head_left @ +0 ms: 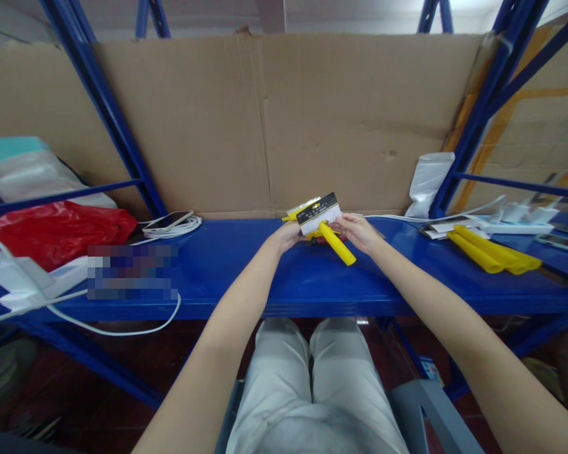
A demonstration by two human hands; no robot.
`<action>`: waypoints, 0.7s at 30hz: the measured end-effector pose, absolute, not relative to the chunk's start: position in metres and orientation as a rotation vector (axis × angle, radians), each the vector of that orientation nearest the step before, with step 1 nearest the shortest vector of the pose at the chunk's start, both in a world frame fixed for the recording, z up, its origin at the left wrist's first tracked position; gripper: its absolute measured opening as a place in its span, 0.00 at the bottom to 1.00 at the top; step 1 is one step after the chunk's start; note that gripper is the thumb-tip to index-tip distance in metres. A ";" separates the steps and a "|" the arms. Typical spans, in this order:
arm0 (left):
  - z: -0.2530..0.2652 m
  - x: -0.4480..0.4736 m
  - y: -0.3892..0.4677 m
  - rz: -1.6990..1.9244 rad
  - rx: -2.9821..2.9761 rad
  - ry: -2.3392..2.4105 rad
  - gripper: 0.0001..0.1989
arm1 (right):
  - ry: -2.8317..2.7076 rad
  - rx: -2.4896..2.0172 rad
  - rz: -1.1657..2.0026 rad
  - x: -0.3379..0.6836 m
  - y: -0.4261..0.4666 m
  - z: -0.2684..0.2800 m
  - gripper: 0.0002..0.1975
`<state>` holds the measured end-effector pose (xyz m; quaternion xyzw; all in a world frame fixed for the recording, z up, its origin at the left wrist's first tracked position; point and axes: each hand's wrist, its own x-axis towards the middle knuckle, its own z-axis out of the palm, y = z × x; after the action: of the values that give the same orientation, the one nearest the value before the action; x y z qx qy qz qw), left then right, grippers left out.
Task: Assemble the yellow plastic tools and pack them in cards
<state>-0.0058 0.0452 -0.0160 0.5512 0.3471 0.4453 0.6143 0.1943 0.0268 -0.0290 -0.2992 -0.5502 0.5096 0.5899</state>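
Both my hands hold a black-and-white packaging card [319,215] above the blue shelf, close to the cardboard backing. My left hand [286,236] is closed on its left edge. At the opposite edge, my right hand [356,231] pinches it. A yellow tube-like handle [338,244] juts from the card towards me, tilted down to the right; how it joins the card is unclear. Behind the card's left side lies a yellow piece [299,210] with a shiny clear part. Something reddish and dark under the card is mostly hidden.
Several yellow tubes [495,251] lie at right, beside a white power strip [520,222] and phone [562,243]. A white pouch [428,184] leans at the back. A red bag [64,230], coiled cable [182,228] and trailing cord [118,333] are at left. Cardboard [265,126] walls the back.
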 end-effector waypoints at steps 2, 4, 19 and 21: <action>-0.016 -0.006 0.047 1.031 1.245 0.791 0.06 | -1.280 -0.711 1.182 0.194 0.028 -0.030 0.08; -0.014 -0.007 0.048 1.042 1.203 0.740 0.11 | -1.276 -0.726 1.171 0.194 0.028 -0.030 0.08; -0.007 0.001 0.040 1.120 1.088 0.734 0.29 | -1.205 -0.848 1.136 0.192 0.027 -0.030 0.07; -0.006 0.000 0.039 1.111 1.114 0.709 0.32 | -1.182 -0.861 1.135 0.191 0.026 -0.029 0.06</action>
<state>0.0002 0.0389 -0.0060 0.4905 0.3120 0.4890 0.6503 0.1906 0.0260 -0.0295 -0.3717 -0.5102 0.4897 0.6014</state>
